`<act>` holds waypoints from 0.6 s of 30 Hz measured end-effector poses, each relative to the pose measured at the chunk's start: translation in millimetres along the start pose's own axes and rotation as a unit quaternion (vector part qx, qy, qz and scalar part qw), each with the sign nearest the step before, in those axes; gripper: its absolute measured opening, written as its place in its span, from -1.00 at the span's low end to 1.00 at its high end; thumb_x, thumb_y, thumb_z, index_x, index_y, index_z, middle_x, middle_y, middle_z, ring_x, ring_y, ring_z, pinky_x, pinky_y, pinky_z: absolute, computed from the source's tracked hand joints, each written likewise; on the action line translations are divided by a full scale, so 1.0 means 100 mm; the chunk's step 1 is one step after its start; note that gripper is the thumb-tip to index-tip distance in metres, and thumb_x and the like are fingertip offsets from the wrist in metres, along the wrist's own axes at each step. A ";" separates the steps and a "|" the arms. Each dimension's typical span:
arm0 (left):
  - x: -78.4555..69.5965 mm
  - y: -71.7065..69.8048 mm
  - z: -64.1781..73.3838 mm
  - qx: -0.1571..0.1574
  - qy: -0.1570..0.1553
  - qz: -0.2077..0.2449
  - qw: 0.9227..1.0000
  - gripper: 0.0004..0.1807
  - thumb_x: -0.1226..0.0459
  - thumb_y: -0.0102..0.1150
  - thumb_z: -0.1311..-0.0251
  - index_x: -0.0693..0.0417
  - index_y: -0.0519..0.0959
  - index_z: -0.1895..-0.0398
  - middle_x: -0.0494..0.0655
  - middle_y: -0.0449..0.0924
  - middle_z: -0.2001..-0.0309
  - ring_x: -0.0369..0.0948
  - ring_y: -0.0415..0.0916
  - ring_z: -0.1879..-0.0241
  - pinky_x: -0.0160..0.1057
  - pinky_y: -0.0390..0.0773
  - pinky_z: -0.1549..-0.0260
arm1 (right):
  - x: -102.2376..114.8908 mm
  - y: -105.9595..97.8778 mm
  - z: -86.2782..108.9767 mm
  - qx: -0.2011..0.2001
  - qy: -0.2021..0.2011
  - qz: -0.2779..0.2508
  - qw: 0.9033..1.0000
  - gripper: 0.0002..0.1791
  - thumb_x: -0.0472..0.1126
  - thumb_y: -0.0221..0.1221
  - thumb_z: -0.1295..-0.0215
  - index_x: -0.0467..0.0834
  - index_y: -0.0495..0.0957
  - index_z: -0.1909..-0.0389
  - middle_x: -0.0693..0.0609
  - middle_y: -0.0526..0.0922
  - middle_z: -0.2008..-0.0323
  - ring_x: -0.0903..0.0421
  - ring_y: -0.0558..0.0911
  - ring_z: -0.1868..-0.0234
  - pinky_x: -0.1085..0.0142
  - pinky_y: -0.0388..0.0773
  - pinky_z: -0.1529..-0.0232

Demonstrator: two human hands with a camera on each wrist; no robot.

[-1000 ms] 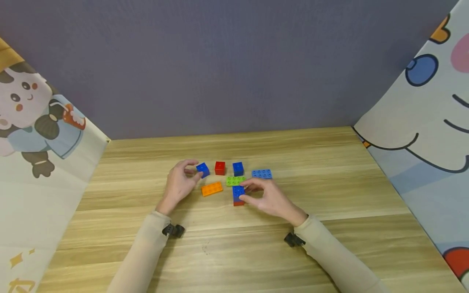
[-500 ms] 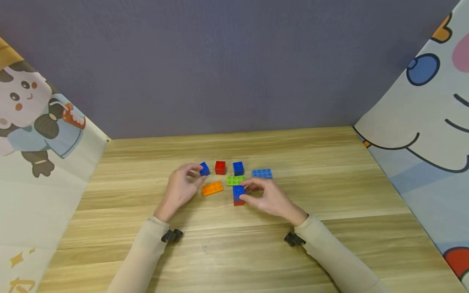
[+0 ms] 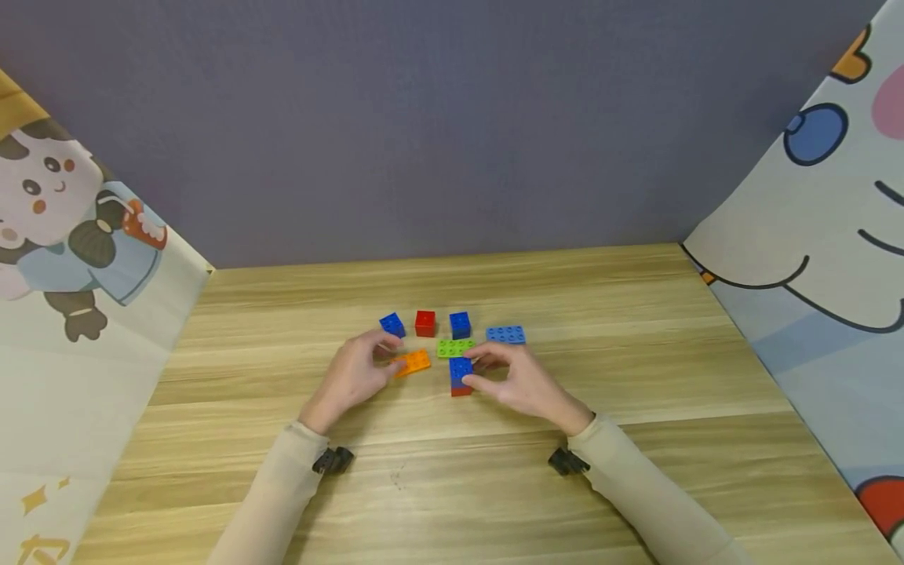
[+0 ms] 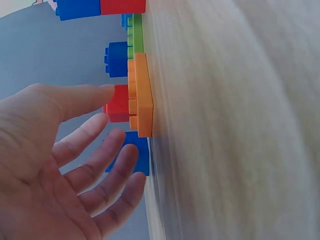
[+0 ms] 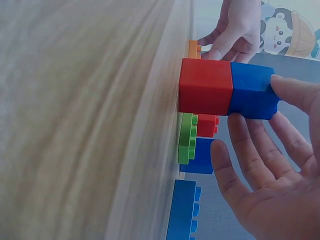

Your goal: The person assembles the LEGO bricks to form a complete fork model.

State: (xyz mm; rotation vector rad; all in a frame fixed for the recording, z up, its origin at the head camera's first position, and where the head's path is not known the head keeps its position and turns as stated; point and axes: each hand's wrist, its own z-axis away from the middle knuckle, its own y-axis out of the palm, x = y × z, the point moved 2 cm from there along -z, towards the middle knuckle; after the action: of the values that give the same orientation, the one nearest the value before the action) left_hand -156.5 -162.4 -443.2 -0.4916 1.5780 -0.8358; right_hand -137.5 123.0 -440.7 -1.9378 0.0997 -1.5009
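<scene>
My right hand (image 3: 523, 383) pinches a blue brick (image 5: 252, 90) between thumb and fingers. That brick sits on top of a red brick (image 5: 206, 87), which stands on the table, and the two form a small stack. My left hand (image 3: 355, 375) is at the left end of a flat orange brick (image 4: 145, 95), thumb and fingers spread apart with nothing gripped. Whether the thumb touches the orange brick is not clear. Just beyond the left fingers lies a square blue brick (image 3: 391, 324), turned at an angle.
A flat green brick (image 3: 454, 348) lies right behind the stack. Farther back stand a small red brick (image 3: 425, 323) and another blue brick (image 3: 460, 325). To the right is a flat light-blue brick (image 3: 505, 335). A grey wall (image 3: 452, 141) closes off the wooden table (image 3: 452, 486).
My left hand has moved from beside the angled blue brick toward me, over to the orange brick's left end. My right hand has kept its place on the stack.
</scene>
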 end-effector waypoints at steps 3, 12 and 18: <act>0.01 0.02 0.00 0.013 0.005 -0.008 1.000 -0.66 0.24 0.50 -0.26 0.09 0.72 -0.07 0.04 0.78 -0.08 0.00 0.72 -0.04 0.08 0.68 -0.14 | 0.00 0.00 0.00 0.000 -0.001 0.002 1.000 -0.62 -0.14 0.44 -0.37 -0.09 0.71 -0.17 0.03 0.81 0.03 0.11 0.76 0.05 0.01 0.73 -0.12; 0.02 0.05 0.00 0.026 0.009 -0.033 0.999 -0.68 0.23 0.54 -0.22 0.05 0.75 -0.02 -0.03 0.77 0.01 -0.08 0.68 0.05 0.03 0.68 -0.06 | 0.00 -0.01 0.02 -0.015 -0.007 -0.003 1.000 -0.62 -0.14 0.46 -0.36 -0.09 0.72 -0.16 0.06 0.82 0.07 0.13 0.76 0.08 0.02 0.74 -0.09; 0.03 0.06 0.00 0.031 0.001 -0.044 0.999 -0.70 0.23 0.54 -0.22 0.04 0.77 0.00 -0.05 0.77 0.01 -0.11 0.68 0.07 0.01 0.67 -0.04 | -0.04 -0.06 0.02 -0.043 -0.012 -0.016 0.999 -0.63 -0.17 0.47 -0.34 -0.13 0.73 -0.14 0.02 0.83 0.07 0.10 0.78 0.09 0.05 0.75 -0.06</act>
State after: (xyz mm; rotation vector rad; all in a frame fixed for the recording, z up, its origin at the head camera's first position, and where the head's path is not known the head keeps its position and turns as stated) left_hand -156.3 -160.6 -449.0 -0.5188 1.5377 -0.9489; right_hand -138.9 130.9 -440.9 -2.0333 0.1241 -1.5168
